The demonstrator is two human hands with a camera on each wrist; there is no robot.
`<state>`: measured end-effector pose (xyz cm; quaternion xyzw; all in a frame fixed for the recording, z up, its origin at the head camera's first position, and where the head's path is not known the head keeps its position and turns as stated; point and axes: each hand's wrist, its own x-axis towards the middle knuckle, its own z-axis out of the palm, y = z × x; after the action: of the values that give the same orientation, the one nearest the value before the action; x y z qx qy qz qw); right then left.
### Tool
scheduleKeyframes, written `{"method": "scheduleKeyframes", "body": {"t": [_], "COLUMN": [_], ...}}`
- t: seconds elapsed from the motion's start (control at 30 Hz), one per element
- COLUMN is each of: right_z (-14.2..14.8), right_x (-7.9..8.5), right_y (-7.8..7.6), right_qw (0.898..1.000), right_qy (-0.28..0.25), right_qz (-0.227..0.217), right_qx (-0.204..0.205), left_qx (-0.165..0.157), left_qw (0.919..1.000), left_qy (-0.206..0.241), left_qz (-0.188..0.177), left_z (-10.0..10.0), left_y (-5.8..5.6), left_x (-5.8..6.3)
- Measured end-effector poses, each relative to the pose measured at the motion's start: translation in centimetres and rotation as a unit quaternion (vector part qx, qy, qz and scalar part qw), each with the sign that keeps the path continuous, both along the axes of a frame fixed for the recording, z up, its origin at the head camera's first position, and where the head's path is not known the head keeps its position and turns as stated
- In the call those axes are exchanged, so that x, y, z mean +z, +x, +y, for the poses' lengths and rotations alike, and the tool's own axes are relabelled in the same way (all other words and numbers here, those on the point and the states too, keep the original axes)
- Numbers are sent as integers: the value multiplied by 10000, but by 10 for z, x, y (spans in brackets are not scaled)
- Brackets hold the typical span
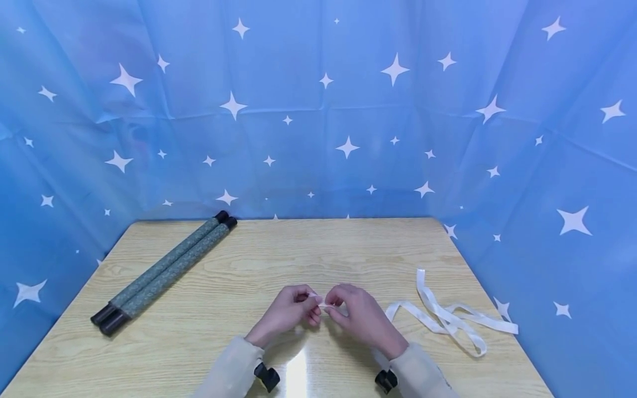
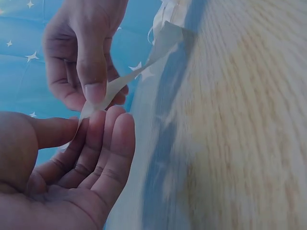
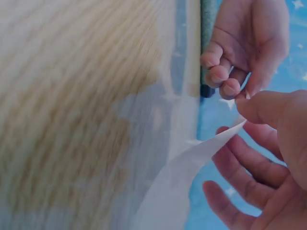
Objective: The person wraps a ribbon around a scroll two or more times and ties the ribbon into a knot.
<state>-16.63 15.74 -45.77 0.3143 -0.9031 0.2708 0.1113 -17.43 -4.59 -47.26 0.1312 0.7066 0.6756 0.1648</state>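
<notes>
Above the front middle of the table, both hands meet at one white ribbon. My left hand pinches its end between thumb and fingertips. Close beside it, my right hand also pinches the ribbon with thumb and forefinger. Only a short bit of ribbon shows between the hands in the head view. From the pinch, the ribbon twists and runs off past the right hand in the left wrist view. Fingertips hide part of the ribbon's end.
Two green patterned rolls with black ends lie side by side, slanting across the left of the table. Loose white ribbon lies looped near the right edge. A blue curtain with white stars surrounds the back and sides.
</notes>
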Motion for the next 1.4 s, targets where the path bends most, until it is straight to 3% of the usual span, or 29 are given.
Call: {"method": "scheduleKeyframes", "body": {"t": [0.27,0.53,0.67,0.87,1.1,1.4], "right_z": [3,19,34,57,76,94], "right_x": [-2,-5,-2,3,2,2], "right_y": [-2,-9,-13,-16,-17,-16], "right_qw": [9858,9635,9601,9642,9725,9826], "right_qy": [-608,-875,-833,-567,-221,38], "right_qz": [-1566,-2514,-2645,-2546,-2316,-1858], "right_qx": [30,273,362,470,59,-12], "left_qx": [-62,236,400,693,1102,1417], "left_qw": [10000,9993,9987,9971,9932,9885], "left_qy": [0,-98,-180,-236,-330,-506], "left_qz": [39,257,243,222,186,180], "left_z": [-4,-14,-26,-48,-69,-91], "left_y": [0,-5,-8,-10,-11,-11], "left_x": [3,6,6,5,6,8]}}
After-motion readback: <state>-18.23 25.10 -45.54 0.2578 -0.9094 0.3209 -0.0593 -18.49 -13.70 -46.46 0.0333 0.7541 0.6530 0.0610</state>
